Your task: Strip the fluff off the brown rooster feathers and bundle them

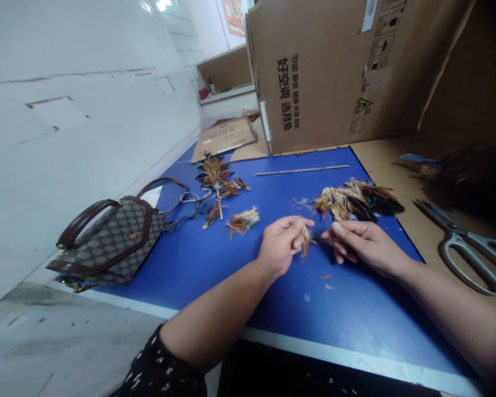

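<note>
My left hand (281, 243) is closed in a pinch on a small bunch of brown and tan feathers (305, 240) just above the blue table top (215, 264). My right hand (361, 242) rests next to it with fingers curled, its fingertips touching the same bunch from the right. A loose pile of tan and black feathers (355, 199) lies just beyond my right hand. A small tuft of feathers (243, 220) lies to the left of my left hand, and a bound feather bundle (217, 179) lies farther back.
A patterned brown handbag (111, 242) sits at the table's left edge. Large steel scissors (467, 245) lie on the wooden surface at right. A big cardboard box (326, 71) stands behind, with a thin stick (301, 170) in front of it. A white wall runs along the left.
</note>
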{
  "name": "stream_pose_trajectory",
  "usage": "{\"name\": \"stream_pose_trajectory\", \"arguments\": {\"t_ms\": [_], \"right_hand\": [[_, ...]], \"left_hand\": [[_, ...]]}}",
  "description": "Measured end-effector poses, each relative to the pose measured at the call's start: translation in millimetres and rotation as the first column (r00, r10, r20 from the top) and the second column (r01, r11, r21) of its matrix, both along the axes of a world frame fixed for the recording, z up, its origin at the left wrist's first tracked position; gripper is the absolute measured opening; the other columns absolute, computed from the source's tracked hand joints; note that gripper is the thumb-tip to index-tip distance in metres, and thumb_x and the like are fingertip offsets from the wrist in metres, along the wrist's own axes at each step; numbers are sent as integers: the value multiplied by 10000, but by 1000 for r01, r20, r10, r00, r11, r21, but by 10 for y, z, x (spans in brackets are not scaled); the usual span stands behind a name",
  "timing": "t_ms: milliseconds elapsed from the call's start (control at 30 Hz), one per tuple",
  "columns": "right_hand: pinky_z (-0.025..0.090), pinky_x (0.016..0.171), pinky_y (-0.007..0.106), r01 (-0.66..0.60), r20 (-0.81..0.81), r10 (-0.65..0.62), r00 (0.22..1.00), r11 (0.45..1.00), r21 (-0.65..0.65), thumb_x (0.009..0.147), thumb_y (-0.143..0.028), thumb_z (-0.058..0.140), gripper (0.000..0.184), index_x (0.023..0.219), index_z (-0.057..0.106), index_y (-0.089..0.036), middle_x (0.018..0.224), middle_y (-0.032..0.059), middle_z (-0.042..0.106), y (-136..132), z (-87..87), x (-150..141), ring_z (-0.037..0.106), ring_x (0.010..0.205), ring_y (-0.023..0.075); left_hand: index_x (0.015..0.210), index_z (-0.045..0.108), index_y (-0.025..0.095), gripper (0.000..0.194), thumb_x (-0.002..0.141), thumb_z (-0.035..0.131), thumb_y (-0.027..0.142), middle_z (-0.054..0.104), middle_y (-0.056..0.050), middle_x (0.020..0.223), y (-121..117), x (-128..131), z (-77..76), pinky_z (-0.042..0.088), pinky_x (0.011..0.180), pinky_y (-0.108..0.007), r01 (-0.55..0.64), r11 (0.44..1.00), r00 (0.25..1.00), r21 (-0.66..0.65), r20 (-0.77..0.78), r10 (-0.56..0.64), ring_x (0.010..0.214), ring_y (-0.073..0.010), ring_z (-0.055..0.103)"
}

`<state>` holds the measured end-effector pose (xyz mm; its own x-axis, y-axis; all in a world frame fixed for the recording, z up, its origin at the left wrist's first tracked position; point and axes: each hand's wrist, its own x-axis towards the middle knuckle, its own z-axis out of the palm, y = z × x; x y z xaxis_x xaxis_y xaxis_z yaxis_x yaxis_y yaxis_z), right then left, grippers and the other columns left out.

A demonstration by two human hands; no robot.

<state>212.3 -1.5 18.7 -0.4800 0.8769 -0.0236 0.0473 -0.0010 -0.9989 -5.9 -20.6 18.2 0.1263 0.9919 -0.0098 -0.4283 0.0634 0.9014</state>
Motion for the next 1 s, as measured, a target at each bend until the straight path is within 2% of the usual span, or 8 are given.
{"name": "stream_pose_trajectory", "arguments": {"t_ms": [67, 133, 300, 400, 500, 633, 833, 1000], "right_hand": [[419, 502, 273, 58, -59, -59, 997, 998, -27, 969, -679, 647, 522, 1000, 749, -168, 572, -29, 528, 18, -9, 22, 581, 512, 142], [474, 552, 300, 94, -137, -102, 985, 994, -60, 973, -638, 667, 476, 997, 755, -171, 583, -25, 528, 19, 6, 31, 558, 525, 143], [560, 727, 376, 105, -326, -137, 935, 988, -115, 1005, -509, 662, 346, 1004, 757, -177, 665, -14, 536, -16, 110, 14, 463, 566, 136], [553, 784, 376, 51, -375, -92, 922, 992, -116, 1005, -478, 653, 329, 1018, 766, -169, 749, 12, 573, -30, 145, 2, 529, 653, 156], [541, 856, 382, -24, -389, -21, 921, 994, -111, 1011, -471, 639, 331, 1074, 766, -172, 879, 60, 655, -28, 121, -5, 617, 800, 195], [531, 958, 410, -103, -422, 49, 905, 989, -106, 1036, -435, 603, 329, 1186, 760, -188, 1024, 109, 735, -14, 50, -11, 683, 975, 242], [559, 887, 367, -173, -516, 92, 852, 979, -111, 1059, -342, 548, 326, 1201, 780, -163, 1027, 113, 745, -36, 77, -40, 688, 896, 209], [596, 891, 490, -248, -581, 133, 803, 961, -124, 1057, -336, 511, 351, 1230, 772, -177, 1061, 126, 736, -65, 107, -73, 690, 898, 250]], "left_hand": [[959, 722, 123, 431, 845, 849, 519, 664, -30, 761, 19, -3, 14, 235, 412, -205, -54, 999, 998, 3, 23, 54, 462, -33, 378], [942, 690, 134, 453, 807, 879, 522, 694, -46, 853, 29, 20, 9, 265, 409, -207, -90, 996, 995, -8, 45, 90, 477, -38, 427], [974, 705, 108, 488, 792, 894, 520, 600, 3, 764, 9, 112, -110, 296, 452, -205, -21, 999, 999, -40, 31, 22, 527, -47, 440], [1084, 733, 86, 521, 870, 818, 553, 534, 32, 674, -23, 142, -195, 322, 478, -224, 67, 997, 997, -28, -45, -68, 519, -58, 428], [1147, 742, 84, 502, 934, 752, 538, 523, 38, 649, -49, 145, -227, 377, 515, -248, 82, 995, 984, 52, -166, -72, 517, -73, 477], [958, 759, 97, 425, 967, 710, 520, 550, 18, 655, -44, 122, -229, 433, 559, -265, 43, 985, 957, 169, -290, 8, 530, -82, 522], [930, 730, 112, 425, 990, 673, 529, 575, 4, 684, -34, 102, -213, 464, 586, -260, 95, 974, 940, 207, -340, -20, 546, -87, 540], [899, 681, 123, 468, 1007, 623, 575, 595, -19, 772, -72, 130, -184, 479, 580, -253, 178, 967, 923, 180, -370, -101, 554, -77, 547]]}}
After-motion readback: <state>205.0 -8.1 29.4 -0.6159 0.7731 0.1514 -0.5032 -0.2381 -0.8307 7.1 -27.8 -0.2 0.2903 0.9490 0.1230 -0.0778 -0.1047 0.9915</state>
